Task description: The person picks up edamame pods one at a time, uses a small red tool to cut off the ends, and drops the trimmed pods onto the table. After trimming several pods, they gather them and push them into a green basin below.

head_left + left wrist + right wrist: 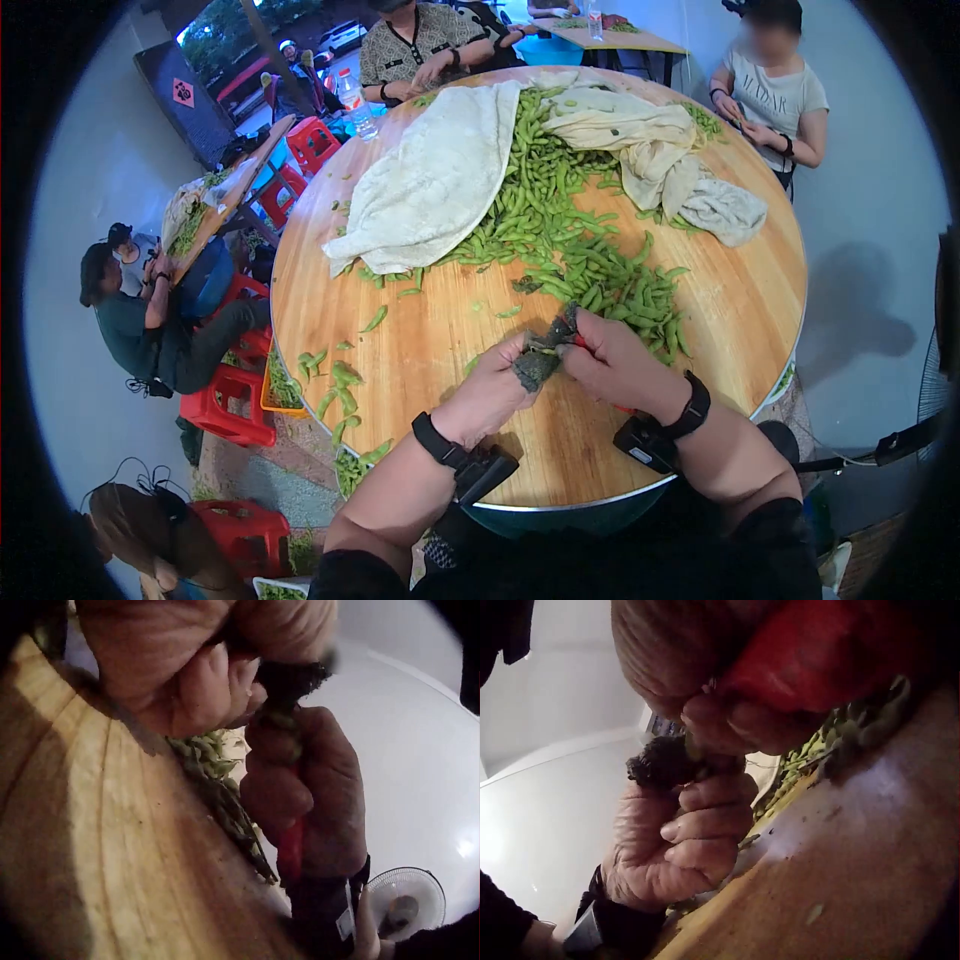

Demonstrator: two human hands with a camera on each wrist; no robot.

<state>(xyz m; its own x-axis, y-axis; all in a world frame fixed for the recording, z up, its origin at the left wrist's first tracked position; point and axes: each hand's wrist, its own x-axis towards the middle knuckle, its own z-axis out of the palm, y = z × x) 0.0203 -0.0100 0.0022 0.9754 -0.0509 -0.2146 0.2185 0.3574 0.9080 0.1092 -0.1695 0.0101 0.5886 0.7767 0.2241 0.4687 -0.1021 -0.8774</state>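
Head view: left grip [490, 390] pinches what seems a green pod [545, 350], just beside the right grip [622, 365] (curled round a red handle [802, 660]); probably light, springy, best held near one end.

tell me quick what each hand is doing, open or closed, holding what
Left hand: closed, seemingly pinching dark cloth.
Right hand: closed, holding a red object.

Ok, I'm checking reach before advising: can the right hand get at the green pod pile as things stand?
Probably yes: the pod pile lies just beyond the right hand with nothing visible between them, though a red object occupies its grip.
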